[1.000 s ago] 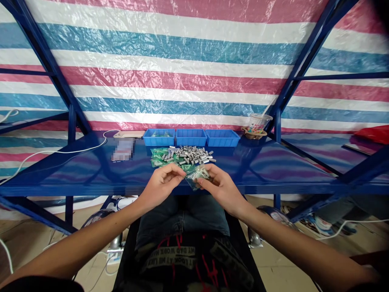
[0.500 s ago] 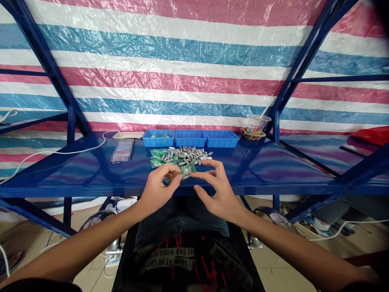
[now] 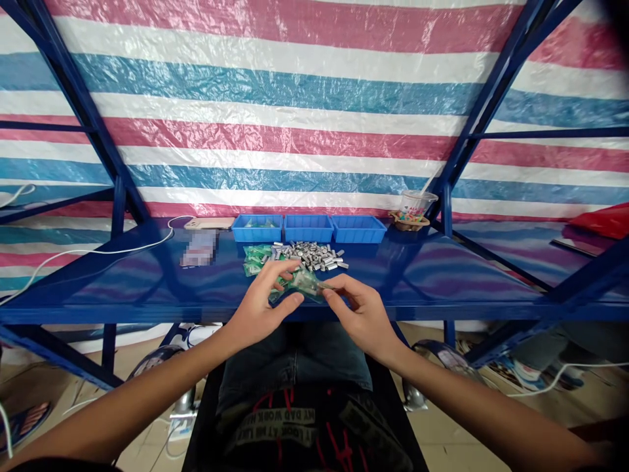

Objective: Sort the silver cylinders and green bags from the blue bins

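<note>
My right hand [image 3: 358, 313] pinches the right end of a small clear greenish plastic bag [image 3: 305, 283] between thumb and fingers. Something pale lies inside the bag, too small to make out. On the other side, my left hand [image 3: 268, 301] has thumb and fingers apart around the bag's left part, and the fingertips may touch it. Just beyond both hands lies a heap of short silvery metal cylinders [image 3: 314, 254]. Green plastic bags [image 3: 255, 257] lie to the left of the heap, partly hidden by my left hand.
Three blue bins [image 3: 308, 229] stand in a row behind the heap; the left one holds greenish bags. A phone [image 3: 211, 223], a blurred-out flat object [image 3: 199, 248] and a white cable [image 3: 122, 249] lie left. A cup [image 3: 411, 204] stands in a holder at right. Blue posts frame the table [image 3: 442, 275].
My left hand has gone from pinching the bag to opened fingers. My right hand has closed on the bag's right end. The bag now shows more spread out between them.
</note>
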### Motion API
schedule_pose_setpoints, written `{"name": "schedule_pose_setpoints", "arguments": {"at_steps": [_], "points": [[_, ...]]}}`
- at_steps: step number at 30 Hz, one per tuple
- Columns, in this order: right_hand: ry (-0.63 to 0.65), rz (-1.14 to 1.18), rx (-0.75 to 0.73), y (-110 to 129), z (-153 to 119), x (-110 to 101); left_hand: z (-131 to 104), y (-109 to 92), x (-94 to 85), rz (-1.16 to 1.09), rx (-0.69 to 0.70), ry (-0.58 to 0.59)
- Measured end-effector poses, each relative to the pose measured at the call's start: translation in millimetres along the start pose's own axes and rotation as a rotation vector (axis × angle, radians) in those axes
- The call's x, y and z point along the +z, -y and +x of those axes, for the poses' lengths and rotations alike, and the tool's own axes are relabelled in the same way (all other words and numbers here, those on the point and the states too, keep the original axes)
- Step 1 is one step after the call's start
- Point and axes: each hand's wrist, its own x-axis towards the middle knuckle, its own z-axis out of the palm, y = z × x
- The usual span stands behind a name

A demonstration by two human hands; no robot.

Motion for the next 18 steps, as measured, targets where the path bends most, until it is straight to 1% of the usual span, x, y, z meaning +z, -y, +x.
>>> {"name": "schedule_pose_setpoints", "arguments": {"at_steps": [2,4,5,6,8,10,12,13,14,16,18], "points": [[0.015,-0.054,-0.089,3,0,-1,0,-3,-1.4,-0.146,-0.077,0.061],[0.041,-0.091,-0.133,4,0,-2,0,-7,-3.3,-0.16,-0.087,0.135],[0.056,-0.109,-0.139,4,1,-2,2,-8,-5.0,-0.127,-0.084,0.147],[0.065,-0.126,-0.137,3,1,-2,4,-8,-7.7,-0.083,-0.089,0.134],[0.061,-0.148,-0.107,-1,2,-2,16,1,-17.2,-0.009,-0.135,0.049],[0.029,-0.134,-0.06,-7,3,-1,40,20,-32.1,0.04,-0.24,-0.082],[-0.022,-0.091,-0.019,-12,5,0,72,46,-49.9,0.101,-0.363,-0.227],[-0.043,-0.07,-0.008,-14,5,1,89,59,-58.3,0.173,-0.443,-0.299],[-0.063,-0.053,-0.001,-15,5,1,106,72,-65.7,0.214,-0.483,-0.325],[-0.081,-0.042,-0.001,-16,5,1,135,91,-75.9,0.279,-0.535,-0.321],[-0.076,-0.056,-0.016,-17,5,1,153,101,-79.1,0.359,-0.558,-0.292]]}}
